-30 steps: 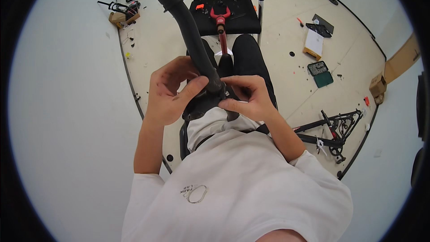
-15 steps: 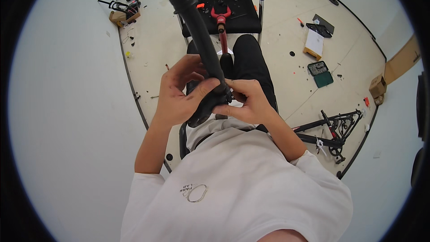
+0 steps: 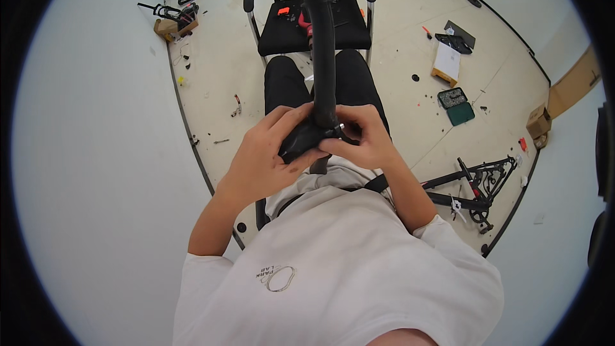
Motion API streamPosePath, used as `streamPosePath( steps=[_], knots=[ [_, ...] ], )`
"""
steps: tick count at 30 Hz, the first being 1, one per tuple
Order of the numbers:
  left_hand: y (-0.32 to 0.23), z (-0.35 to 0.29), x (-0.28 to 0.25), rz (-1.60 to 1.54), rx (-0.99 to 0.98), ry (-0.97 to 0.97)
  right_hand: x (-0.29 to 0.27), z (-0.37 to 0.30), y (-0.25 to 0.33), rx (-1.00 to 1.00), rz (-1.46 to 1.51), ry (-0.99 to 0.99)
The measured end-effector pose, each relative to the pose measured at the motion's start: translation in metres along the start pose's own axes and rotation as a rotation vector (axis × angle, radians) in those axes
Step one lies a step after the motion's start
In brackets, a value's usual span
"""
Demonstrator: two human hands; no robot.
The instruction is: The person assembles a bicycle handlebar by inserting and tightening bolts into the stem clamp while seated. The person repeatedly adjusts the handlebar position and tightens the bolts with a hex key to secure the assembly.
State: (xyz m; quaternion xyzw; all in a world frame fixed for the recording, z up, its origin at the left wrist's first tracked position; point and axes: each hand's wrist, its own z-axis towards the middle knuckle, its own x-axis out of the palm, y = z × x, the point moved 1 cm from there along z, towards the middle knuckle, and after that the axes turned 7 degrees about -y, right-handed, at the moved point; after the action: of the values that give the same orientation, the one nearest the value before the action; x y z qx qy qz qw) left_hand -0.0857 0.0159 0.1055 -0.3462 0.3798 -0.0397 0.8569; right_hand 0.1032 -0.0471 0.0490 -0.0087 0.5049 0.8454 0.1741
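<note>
A long black tube (image 3: 324,57) runs from the top of the view down to my hands, nearly straight up and down in the picture. A broader black piece (image 3: 300,141) with a rounded end joins its lower end; its exact kind is hard to tell. My left hand (image 3: 259,150) is closed round the left side of that piece, fingers on top and thumb below. My right hand (image 3: 366,140) pinches at the joint from the right, beside a small silver fitting (image 3: 341,127). What lies between the right fingertips is partly hidden.
Ahead stands a black office chair (image 3: 272,38) bearing a red part (image 3: 305,24) and an orange item (image 3: 284,11). On the right floor lie a black bicycle frame (image 3: 474,204), a green case (image 3: 460,113) and a white-topped box (image 3: 446,63). Left, a cardboard box (image 3: 168,29) holds bike parts.
The tube has swung from leaning left to almost straight. My left hand has shifted from the tube onto the broad black piece. My right hand stays at the joint.
</note>
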Motion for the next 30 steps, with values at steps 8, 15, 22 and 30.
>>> streamPosePath(
  steps=[8,15,22,30],
  knots=[
    [0.001,-0.003,0.003,-0.034,0.071,-0.102,-0.015,0.056,0.015,-0.064,0.278,-0.045],
    [0.01,-0.003,-0.001,-0.043,0.114,-0.121,-0.016,0.072,0.026,-0.033,0.368,0.197],
    [0.011,-0.001,0.001,-0.075,0.098,-0.18,-0.008,0.065,0.023,-0.057,0.164,0.085],
    [-0.007,0.003,-0.004,0.108,0.154,-0.293,0.005,0.053,0.03,-0.058,0.155,-0.155]
  ],
)
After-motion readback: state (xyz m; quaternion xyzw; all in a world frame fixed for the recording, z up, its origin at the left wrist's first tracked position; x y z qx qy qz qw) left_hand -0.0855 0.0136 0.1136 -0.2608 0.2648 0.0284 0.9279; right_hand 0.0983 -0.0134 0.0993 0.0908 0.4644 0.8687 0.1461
